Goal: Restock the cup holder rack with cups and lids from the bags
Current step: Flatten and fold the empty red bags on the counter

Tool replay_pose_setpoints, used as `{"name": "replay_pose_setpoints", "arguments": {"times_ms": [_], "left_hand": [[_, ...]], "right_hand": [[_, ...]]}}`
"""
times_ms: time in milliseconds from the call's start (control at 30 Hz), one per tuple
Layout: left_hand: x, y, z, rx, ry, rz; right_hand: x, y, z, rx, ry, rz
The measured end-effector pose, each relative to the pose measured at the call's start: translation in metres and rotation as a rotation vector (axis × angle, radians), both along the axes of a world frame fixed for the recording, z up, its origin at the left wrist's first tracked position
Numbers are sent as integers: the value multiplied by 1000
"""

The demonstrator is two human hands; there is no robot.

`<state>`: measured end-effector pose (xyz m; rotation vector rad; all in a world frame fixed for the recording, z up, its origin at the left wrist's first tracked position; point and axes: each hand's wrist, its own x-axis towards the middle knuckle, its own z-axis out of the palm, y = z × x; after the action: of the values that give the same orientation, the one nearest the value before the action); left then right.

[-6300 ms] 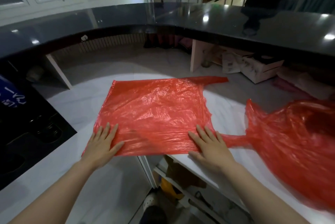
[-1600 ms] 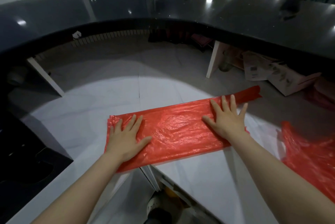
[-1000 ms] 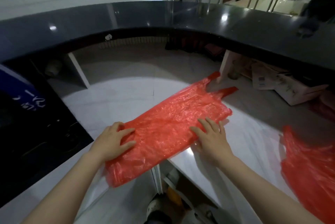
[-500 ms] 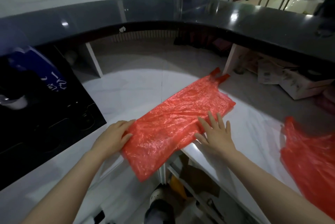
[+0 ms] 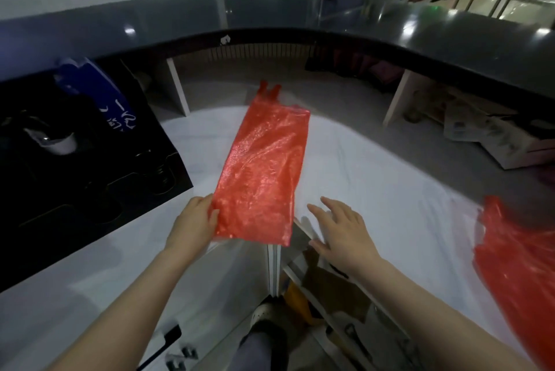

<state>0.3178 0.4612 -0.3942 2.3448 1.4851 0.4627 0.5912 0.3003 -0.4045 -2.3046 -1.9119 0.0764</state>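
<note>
A white desk [image 5: 375,178] curves beneath a dark counter [image 5: 270,16]; the left hand [image 5: 192,226] pinches a folded red bag [image 5: 264,172]. The right hand [image 5: 342,235] hovers, fingers spread. At 3 o'clock, another red bag [image 5: 516,265] is cut off.

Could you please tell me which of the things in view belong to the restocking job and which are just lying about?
Part of the job:
- folded red bag, its near corner held by the left hand
- second red bag at the right edge
- black cup holder rack
- right hand, open beside the folded bag

Just lying about:
- cardboard boxes under the dark counter
- blue packet

Café service area — curved black counter [image 5: 300,14], cup holder rack [image 5: 75,166]
</note>
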Motion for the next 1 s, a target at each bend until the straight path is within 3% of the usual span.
{"name": "replay_pose_setpoints", "arguments": {"times_ms": [200,367,467,567,667,867,1000], "left_hand": [[12,-19,0,71,-26,-93],[22,-30,-1,191,126,-484],[32,-28,-6,155,241,-493],[36,-23,-5,101,110,-361],[36,-21,-5,195,-39,-367],[32,-21,-7,477,-147,-384],[30,-16,-6,489,-144,-429]], "right_hand": [[-2,9,7,-18,40,109],[-14,27,9,-17,56,127],[-15,27,5,-35,27,120],[-14,25,3,-22,28,118],[-14,20,3,90,110,86],[-9,17,4,306,261,-46],[-8,13,4,471,293,-30]]}}
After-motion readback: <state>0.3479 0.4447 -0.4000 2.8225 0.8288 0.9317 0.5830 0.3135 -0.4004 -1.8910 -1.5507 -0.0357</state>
